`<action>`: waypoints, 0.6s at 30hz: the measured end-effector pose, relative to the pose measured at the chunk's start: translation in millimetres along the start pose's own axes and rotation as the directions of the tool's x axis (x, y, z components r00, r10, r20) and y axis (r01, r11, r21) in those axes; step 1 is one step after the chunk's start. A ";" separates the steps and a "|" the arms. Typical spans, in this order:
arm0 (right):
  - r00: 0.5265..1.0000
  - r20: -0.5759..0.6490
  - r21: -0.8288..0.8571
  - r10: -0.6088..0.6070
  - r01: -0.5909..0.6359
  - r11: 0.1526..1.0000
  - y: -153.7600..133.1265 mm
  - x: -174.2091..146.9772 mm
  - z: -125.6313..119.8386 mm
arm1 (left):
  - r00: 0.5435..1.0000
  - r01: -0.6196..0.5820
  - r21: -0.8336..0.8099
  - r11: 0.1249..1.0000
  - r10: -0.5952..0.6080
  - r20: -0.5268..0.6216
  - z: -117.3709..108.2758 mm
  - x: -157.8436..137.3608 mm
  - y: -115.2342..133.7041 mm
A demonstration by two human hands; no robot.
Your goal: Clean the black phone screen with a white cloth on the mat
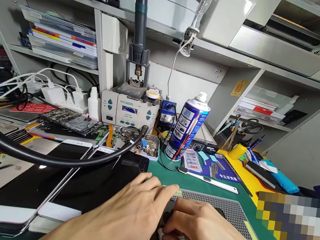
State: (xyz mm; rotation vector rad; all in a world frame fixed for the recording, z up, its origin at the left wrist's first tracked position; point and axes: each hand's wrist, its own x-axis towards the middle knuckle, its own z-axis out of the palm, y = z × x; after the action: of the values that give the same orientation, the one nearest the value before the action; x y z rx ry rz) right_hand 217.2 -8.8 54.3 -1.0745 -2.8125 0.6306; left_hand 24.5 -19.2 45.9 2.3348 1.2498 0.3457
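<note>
Right hand [198, 223] pinched some white wad [160, 235], left hand [134, 213] probably steadied stuff, couldn't tell its grip. Spray can [187, 129] sat handy, twelve o'clock.

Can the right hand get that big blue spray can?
Probably yes. The can stands past the grey mat; a white stick and thin cable lie low before it, nothing tall. But the right hand seems to pinch something white, so it may need to let go.
</note>
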 end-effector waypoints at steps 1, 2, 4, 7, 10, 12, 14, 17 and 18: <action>1.000 0.009 0.007 0.005 -0.005 1.000 -1.0 0.4 0.6 | 1.000 0.000 -0.001 1.000 0.000 -0.009 1.0 -0.2 -0.2; 1.000 0.012 0.012 0.010 -0.010 1.000 -1.6 0.8 1.2 | 1.000 -0.003 -0.002 1.000 0.003 -0.013 1.8 -0.3 -0.3; 1.000 0.007 0.016 0.017 -0.017 1.000 -1.6 1.8 2.6 | 1.000 -0.010 -0.001 1.000 0.010 -0.028 2.0 -0.3 -0.6; 0.999 -0.039 -0.001 0.009 -0.009 1.000 0.7 3.1 5.1 | 0.999 -0.021 -0.008 1.000 0.021 -0.027 -0.6 0.3 -1.1; 0.995 -0.104 -0.007 0.005 -0.005 1.000 4.3 5.1 7.8 | 1.000 -0.005 -0.001 1.000 0.005 0.025 -3.8 1.4 -1.1; 0.991 -0.134 0.006 0.011 -0.010 1.000 7.4 6.7 9.5 | 0.999 -0.004 0.002 1.000 0.004 0.043 -4.1 1.9 -1.0; 0.988 -0.156 0.019 0.015 -0.012 1.000 11.4 7.9 11.2 | 1.000 0.004 0.011 1.000 -0.004 0.013 -2.8 1.9 -1.0; 0.984 -0.178 0.018 0.006 -0.003 1.000 17.6 8.7 13.9 | 1.000 0.020 0.035 0.999 -0.019 -0.022 -0.6 2.0 -1.3; 0.984 -0.176 0.014 0.002 0.000 1.000 19.2 8.6 14.6 | 1.000 0.019 0.037 0.999 -0.018 -0.016 -0.1 2.1 -1.3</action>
State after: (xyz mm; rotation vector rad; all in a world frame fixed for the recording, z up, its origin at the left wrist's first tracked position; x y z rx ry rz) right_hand 219.7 4.6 32.6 -1.0726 -2.6531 0.5256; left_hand 24.8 -16.8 45.4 2.3547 1.2950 0.3386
